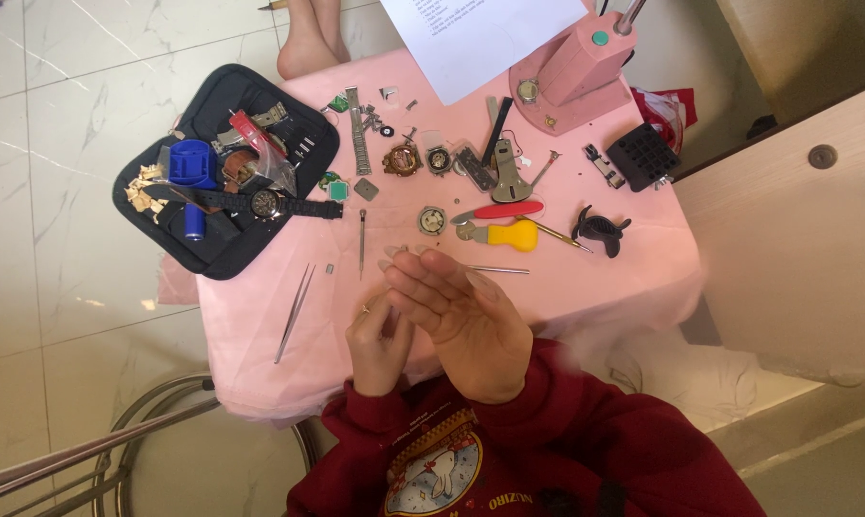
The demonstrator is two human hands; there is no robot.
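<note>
Mostly the pink table (260, 316) fills the view, its black tool pouch (224, 172) at the far left. Near the front edge, the right hand (461, 321) lies open, fingers together; the left hand (377, 345) pinches something tiny, likely lost if dropped. Tweezers (294, 311) lie just left.

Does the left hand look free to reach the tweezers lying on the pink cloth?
Probably yes. The tweezers lie just beside the left hand with bare pink cloth between, though its fingers seem to pinch something tiny.
</note>
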